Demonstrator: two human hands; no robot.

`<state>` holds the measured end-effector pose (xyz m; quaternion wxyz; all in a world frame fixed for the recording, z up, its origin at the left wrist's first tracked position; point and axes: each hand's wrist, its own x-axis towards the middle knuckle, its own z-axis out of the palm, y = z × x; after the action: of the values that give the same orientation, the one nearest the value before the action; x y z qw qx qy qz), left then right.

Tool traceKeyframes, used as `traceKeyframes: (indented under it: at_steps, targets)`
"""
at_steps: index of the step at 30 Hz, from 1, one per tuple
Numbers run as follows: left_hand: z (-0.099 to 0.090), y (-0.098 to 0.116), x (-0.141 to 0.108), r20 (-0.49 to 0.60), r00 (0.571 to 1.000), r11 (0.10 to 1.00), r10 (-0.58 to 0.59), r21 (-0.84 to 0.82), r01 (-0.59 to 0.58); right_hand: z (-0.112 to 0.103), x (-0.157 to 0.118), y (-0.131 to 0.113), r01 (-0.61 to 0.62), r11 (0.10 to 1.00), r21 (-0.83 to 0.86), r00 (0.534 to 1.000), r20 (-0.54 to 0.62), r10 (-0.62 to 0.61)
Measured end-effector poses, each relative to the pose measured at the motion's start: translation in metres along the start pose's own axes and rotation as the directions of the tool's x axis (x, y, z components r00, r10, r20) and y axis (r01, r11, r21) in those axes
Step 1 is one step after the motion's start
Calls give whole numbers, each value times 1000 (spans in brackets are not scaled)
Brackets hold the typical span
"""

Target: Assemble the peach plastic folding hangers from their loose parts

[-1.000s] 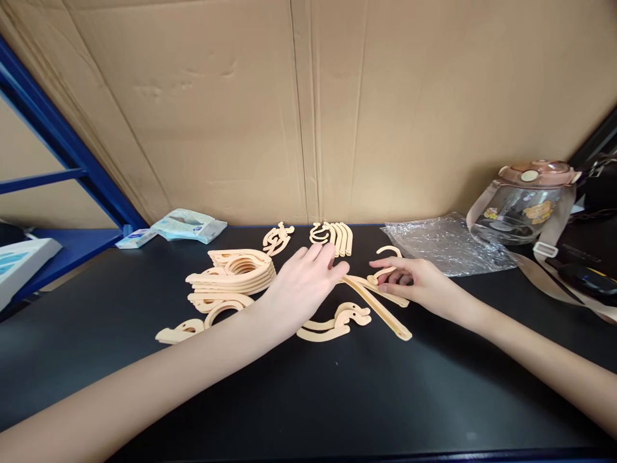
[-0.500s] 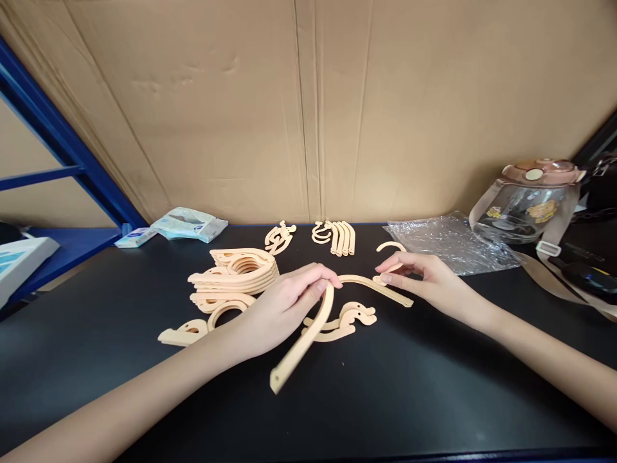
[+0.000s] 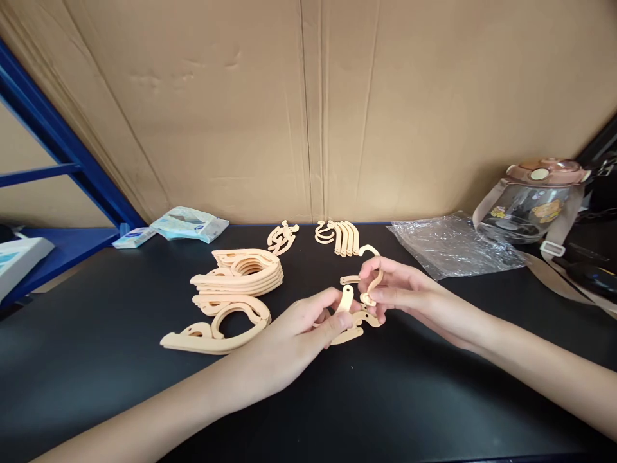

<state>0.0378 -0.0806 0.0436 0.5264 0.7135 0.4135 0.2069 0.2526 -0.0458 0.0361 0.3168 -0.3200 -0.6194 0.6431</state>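
Observation:
My left hand is closed on a beige curved hanger arm, its end with a small hole pointing up between thumb and fingers. Just to the right, my right hand pinches a beige hanger hook whose curved top rises above the fingers. The two parts are close together but apart. Below the hands lie loose curved hanger parts, partly covered by the fingers. Another hanger arm shows behind the right fingertips. Left of my left hand are a folded hanger and a stack of several folded hangers.
Small beige parts and a row of hanger arms with hooks lie by the cardboard wall. Clear plastic film and a strapped water bottle are at right; a tissue pack is back left.
My left hand has turned the hanger arm so its end points up, and has moved right. My right hand has moved left with the hook, bringing the hands together.

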Motion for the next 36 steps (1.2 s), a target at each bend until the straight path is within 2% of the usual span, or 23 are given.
traceKeyframes:
  at_steps: [6,10,16,22,28,33,36]
  targets:
    - [3,7,-6,-7,999,968,42,247,-39,-1,-4,5,-37,980,196,997,68,24]
    - [4,9,-9,46,990,917,131,373,-139,0,-5,7,-65,969,237,991,131,34]
    - [8,3,-9,62,981,887,185,419,-194,-2,-6,5,-92,987,128,983,172,69]
    - [11,5,-9,81,988,850,129,505,-152,-3,-9,1,-123,990,69,976,190,108]
    - [14,3,-9,67,993,871,94,477,-114,1,-9,-2,-89,995,-33,981,169,93]
    - [17,-1,-5,28,999,946,27,322,-34,4,-11,-3,-34,991,-128,983,176,56]
    - [18,-3,-4,9,1000,980,-17,199,15,5,-11,-3,15,959,-283,993,118,19]
